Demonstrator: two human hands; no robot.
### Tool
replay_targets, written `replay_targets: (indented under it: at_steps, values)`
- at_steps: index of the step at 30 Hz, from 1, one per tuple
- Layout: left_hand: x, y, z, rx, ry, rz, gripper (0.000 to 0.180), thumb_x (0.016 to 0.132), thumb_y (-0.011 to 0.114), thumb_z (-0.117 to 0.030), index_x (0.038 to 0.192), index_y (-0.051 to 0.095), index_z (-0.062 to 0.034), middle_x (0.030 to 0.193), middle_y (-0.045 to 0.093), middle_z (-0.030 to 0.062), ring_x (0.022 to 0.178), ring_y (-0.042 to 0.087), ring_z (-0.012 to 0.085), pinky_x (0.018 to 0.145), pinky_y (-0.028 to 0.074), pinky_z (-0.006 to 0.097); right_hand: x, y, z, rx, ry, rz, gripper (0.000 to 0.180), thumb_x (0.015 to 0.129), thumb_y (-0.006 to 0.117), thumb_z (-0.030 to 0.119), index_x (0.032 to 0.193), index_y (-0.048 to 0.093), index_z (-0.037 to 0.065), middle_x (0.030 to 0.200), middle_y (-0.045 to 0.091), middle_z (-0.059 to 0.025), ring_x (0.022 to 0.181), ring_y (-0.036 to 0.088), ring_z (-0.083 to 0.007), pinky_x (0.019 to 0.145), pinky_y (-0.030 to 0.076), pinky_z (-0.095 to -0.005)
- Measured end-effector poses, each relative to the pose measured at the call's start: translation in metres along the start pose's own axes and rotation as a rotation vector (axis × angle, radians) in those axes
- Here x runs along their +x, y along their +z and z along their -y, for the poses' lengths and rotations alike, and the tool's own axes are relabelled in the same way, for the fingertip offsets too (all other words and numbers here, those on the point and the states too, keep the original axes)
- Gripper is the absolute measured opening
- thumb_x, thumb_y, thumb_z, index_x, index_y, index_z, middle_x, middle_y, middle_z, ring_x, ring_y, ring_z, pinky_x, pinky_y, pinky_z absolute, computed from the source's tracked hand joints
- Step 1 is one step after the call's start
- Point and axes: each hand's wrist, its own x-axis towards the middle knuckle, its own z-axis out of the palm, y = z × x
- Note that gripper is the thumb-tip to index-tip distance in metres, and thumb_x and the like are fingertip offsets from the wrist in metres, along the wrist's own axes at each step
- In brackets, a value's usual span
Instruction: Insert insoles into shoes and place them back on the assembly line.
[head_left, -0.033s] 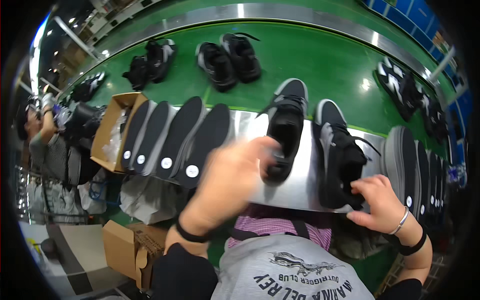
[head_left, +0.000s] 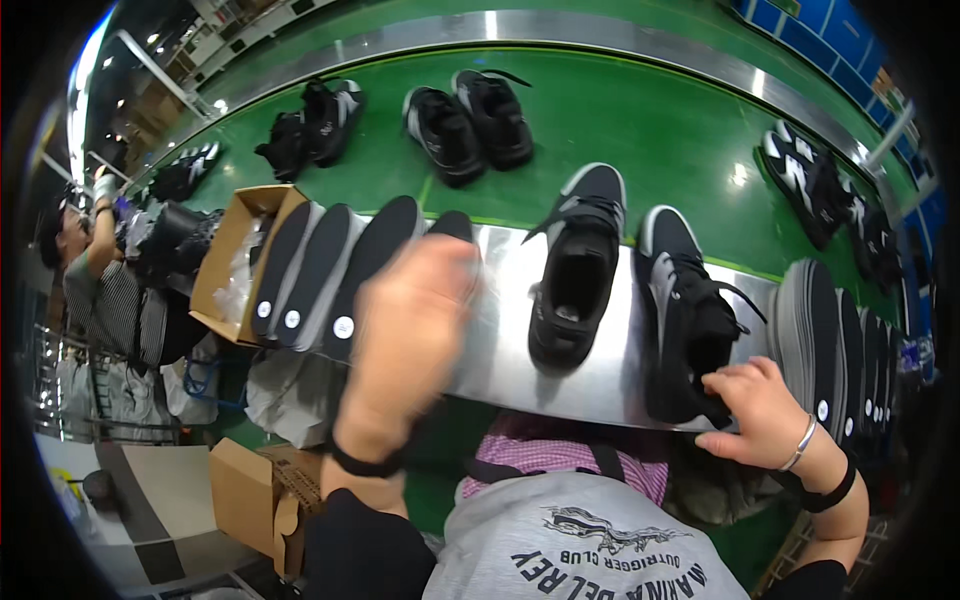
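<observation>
Green work surface (head_left: 640, 120) is stretching across the background, bearing pairs of black shoes; a metal ledge (head_left: 500, 310) is running along its near side. Far left: a co-worker (head_left: 110, 300) is standing with one arm raised. Next, an open cardboard box (head_left: 207, 298) is holding clear wrapping, and dark insoles (head_left: 382, 250) are leaning in a row beside it.

Left hand (head_left: 405, 320) is hovering at the row's right end, blurred; finger spread and any hold: cannot tell. Judged risk: two nested insoles could come away together, or the row topple, if fingers catch more than one edge.

Mid-ledge, one black shoe (head_left: 580, 285) is resting untouched, toe pointing away. Right of it, its laced companion (head_left: 668, 290) is lying with its heel at the ledge's near edge. Right hand (head_left: 752, 412) is sitting at that heel, partly open, thumb apart from curled fingers; firm grip unconfirmed. Judged risk: a careless pull could tip this shoe off. Far right, stacked insoles (head_left: 800, 335) are standing just beyond the wrist; an elbow swing might knock them.
</observation>
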Motion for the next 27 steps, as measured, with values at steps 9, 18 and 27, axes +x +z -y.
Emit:
replay_targets:
  at_steps: [9, 18, 27]
  values:
    - [0.005, -0.179, 0.109, 0.792, -0.036, -0.797, 0.035, 0.081, 0.052, -0.016, 0.111, 0.046, -0.0007, 0.113, 0.047, 0.0142, 0.103, 0.045, 0.0268, 0.088, 0.036, 0.035, 0.085, 0.01, -0.017, 0.212, 0.168, 0.992, 0.048, 0.068, 0.053, 0.034, 0.084, 0.052, -0.012, 0.073, 0.058, -0.0219, 0.069, 0.058, -0.0316, 0.061, 0.046, -0.0361]
    - [-0.008, 0.07, 0.052, -0.434, -0.06, 0.416, 0.041, 0.077, 0.058, -0.031, 0.11, 0.049, -0.0075, 0.126, 0.029, 0.0294, 0.124, 0.022, 0.0367, 0.098, 0.023, 0.038, 0.095, 0.005, -0.017, 0.539, 0.281, 0.541, 0.066, 0.073, 0.049, 0.055, 0.086, 0.052, -0.01, 0.075, 0.057, -0.0176, 0.072, 0.056, -0.0235, 0.065, 0.044, -0.0312]
    - [-0.035, 0.113, 0.033, -0.642, -0.069, 0.476, 0.055, 0.077, 0.057, -0.016, 0.125, 0.032, -0.0039, 0.133, 0.024, 0.0145, 0.118, 0.033, 0.023, 0.087, 0.038, 0.034, 0.125, 0.005, -0.05, 0.378, 0.536, 0.198, 0.04, 0.066, 0.055, 0.032, 0.088, 0.061, -0.001, 0.089, 0.06, -0.0207, 0.083, 0.058, -0.0309, 0.076, 0.044, -0.0362]
